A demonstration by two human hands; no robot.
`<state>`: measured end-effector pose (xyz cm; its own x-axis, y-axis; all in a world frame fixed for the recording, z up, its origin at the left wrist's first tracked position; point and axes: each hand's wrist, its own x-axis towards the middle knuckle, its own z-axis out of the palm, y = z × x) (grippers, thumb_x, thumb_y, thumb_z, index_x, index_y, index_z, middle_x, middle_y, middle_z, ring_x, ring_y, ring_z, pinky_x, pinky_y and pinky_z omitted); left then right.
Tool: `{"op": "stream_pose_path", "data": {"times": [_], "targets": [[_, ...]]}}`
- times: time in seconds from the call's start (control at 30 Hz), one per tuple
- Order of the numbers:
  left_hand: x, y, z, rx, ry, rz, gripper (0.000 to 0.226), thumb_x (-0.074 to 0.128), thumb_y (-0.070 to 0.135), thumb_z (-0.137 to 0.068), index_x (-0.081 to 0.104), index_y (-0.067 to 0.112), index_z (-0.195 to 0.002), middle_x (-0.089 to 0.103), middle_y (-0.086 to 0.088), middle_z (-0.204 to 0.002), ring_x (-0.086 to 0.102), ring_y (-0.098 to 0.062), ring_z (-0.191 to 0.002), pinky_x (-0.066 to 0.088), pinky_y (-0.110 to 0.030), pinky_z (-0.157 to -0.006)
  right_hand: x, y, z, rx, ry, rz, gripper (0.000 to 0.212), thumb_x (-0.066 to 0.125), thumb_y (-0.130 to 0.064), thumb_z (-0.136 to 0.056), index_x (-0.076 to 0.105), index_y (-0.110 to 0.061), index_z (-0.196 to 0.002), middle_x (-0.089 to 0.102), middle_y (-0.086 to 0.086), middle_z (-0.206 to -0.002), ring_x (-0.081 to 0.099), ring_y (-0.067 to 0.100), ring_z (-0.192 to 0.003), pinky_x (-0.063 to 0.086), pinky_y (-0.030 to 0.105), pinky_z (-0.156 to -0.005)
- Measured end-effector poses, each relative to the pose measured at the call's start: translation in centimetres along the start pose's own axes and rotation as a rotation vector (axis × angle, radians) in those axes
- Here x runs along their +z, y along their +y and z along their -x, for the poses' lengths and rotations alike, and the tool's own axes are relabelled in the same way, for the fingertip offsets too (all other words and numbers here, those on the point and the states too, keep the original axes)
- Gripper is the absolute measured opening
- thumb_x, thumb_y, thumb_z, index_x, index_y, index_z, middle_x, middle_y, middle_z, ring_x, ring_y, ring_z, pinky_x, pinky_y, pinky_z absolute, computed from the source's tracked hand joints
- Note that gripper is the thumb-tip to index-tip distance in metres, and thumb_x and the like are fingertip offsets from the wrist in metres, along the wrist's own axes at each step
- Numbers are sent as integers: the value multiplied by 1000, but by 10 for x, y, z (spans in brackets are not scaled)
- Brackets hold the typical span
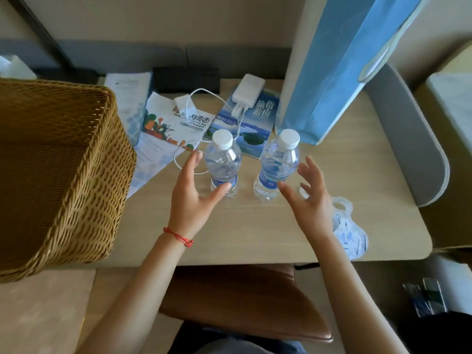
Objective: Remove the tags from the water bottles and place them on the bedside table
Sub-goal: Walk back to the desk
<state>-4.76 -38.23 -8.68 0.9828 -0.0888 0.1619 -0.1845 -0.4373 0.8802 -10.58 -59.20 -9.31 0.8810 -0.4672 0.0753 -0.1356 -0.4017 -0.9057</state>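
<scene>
Two clear water bottles upright on the pale wooden surface (255, 226), near its middle, long axes vertical, white caps up. Left bottle (223, 164) and right bottle (277, 164) side by side with a gap between, blue label bands low on each; right bottle leaning slightly toward the right edge in this wide view. A small white tag (277, 155) visible at the right bottle's neck, below the cap; none clearly seen on the left bottle.

Left hand (190, 198) beside the left bottle, palm turned toward it, grip spread: fingers up along the bottle's left side, just apart from it; thumb tip touching or nearly touching the label band, hard to tell which. Red string bracelet (178, 237) on that wrist. Right hand (310, 198) just right of the right bottle, grip likewise spread, fingers fanned, thumb reaching toward the bottle's base, contact not clear. Neither hand closed round anything.

Behind the bottles, toward the far edge: brochures (163, 129) and a blue booklet (252, 123), a white power bank (247, 92) with a white cable (204, 94), a black box (186, 79). Blue paper bag (339, 67) standing at the far right corner. Woven wicker basket (56, 169) over the left edge. Crumpled white plastic bag (350, 233) near the front right corner. Brown chair seat (245, 300) below the near edge.
</scene>
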Motion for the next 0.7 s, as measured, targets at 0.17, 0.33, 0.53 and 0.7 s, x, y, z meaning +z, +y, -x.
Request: {"op": "stream_pose_path", "data": {"times": [0.17, 0.33, 0.53, 0.7], "targets": [[15, -11, -17, -34, -46, 124, 81, 80, 30, -62, 43, 11, -132, 57, 1, -125, 55, -7, -112, 42, -21, -95, 11, 2, -21, -15, -117, -87, 72, 77, -34, -71, 39, -33, -132, 52, -24, -124, 51, -7, -112, 41, 7, -89], [23, -21, -28, -64, -75, 223, 69, 80, 22, -61, 50, 10, -122, 64, 2, -110, 61, -7, -102, 47, -20, -89, 18, 9, -31, 12, -147, -166, 64, 79, -26, -69, 46, -30, -124, 59, -18, -115, 56, -8, -104, 43, 6, -83], [26, -27, -36, -88, -111, 259, 63, 82, 20, -58, 53, 18, -114, 63, 10, -103, 61, 1, -94, 48, -13, -80, 22, 13, -38, 2, -130, -171, 63, 82, -24, -65, 49, -18, -118, 62, -5, -110, 60, 5, -101, 49, 20, -87], [21, -23, -41, -84, -115, 329, 61, 84, 17, -55, 56, 8, -109, 66, 4, -98, 64, -3, -91, 51, -17, -78, 21, 7, -33, 21, -128, -196, 64, 83, -25, -62, 52, -13, -118, 65, 1, -109, 63, 10, -99, 51, 29, -88]]}}
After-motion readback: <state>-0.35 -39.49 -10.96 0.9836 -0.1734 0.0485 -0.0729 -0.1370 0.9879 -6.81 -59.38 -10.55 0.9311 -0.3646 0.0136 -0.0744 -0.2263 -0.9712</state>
